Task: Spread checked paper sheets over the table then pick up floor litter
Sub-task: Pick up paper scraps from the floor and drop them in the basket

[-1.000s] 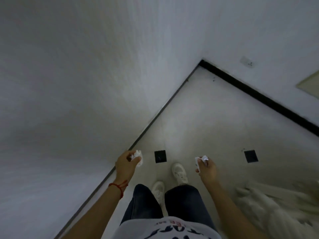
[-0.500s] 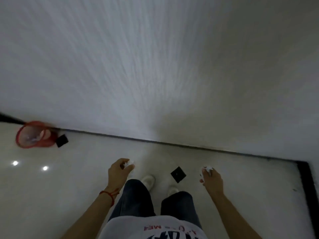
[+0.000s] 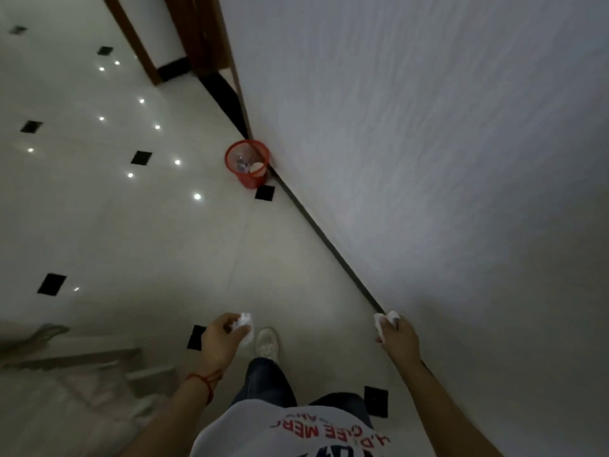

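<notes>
Two crumpled white paper wads show in the head view, one per hand: the left hand (image 3: 220,341), a red string at its wrist, curls its fingers round the left wad (image 3: 244,321), and the right hand (image 3: 399,336) pinches the right wad (image 3: 386,319) beside the wall (image 3: 428,143). One red mesh bin (image 3: 247,163) stands well ahead on the tiled floor (image 3: 148,225), touching the wall's base, with some litter inside; one white shoe (image 3: 267,343) shows between the hands.

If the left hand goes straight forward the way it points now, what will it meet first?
Probably nothing soon: beyond the left hand, which grips crumpled paper, only bare floor shows. The red mesh bin by the wall lies roughly in line, though depth is unclear.
</notes>
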